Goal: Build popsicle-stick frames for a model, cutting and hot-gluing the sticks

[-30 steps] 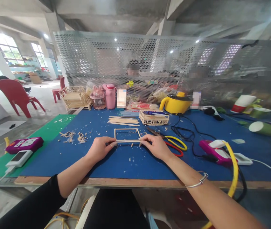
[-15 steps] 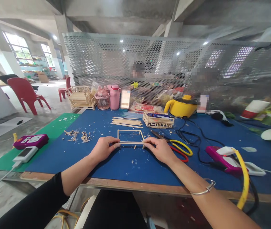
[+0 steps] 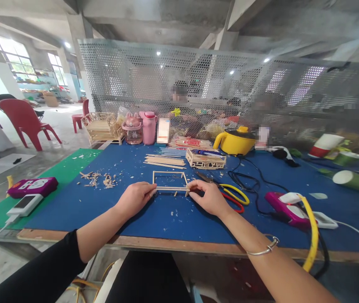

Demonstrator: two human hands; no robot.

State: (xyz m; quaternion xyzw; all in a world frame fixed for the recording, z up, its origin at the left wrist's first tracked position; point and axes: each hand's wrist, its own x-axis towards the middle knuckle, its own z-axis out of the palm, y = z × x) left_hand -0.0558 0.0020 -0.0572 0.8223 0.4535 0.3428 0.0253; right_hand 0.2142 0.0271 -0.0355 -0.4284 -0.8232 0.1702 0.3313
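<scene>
A small rectangular frame of thin wooden sticks (image 3: 168, 172) sits on the blue table mat in front of me. Along its near side run two parallel sticks (image 3: 171, 189). My left hand (image 3: 137, 196) pinches their left end at the frame's corner. At the opposite corner, my right hand (image 3: 209, 197) has thumb and fingertips closed on the right end. A short stick piece (image 3: 175, 194) lies just below the near side. To the right of my right hand rests a cutting tool with one yellow and one red handle (image 3: 238, 194), its dark metal jaws pointing away.
Loose sticks (image 3: 164, 161) and a wooden openwork box (image 3: 205, 160) lie behind the frame. Wood scraps (image 3: 109, 181) are at left. A yellow pot (image 3: 237, 141), pink bottle (image 3: 149, 128) and perforated screen (image 3: 129, 80) stand farther back. A purple power strip (image 3: 285, 208) with cables is at right.
The view has shifted slightly, moving the scene left. Both hands keep their places at the frame's near corners; the right fingers look a little more raised. A blurred shape appears at the far right edge.
</scene>
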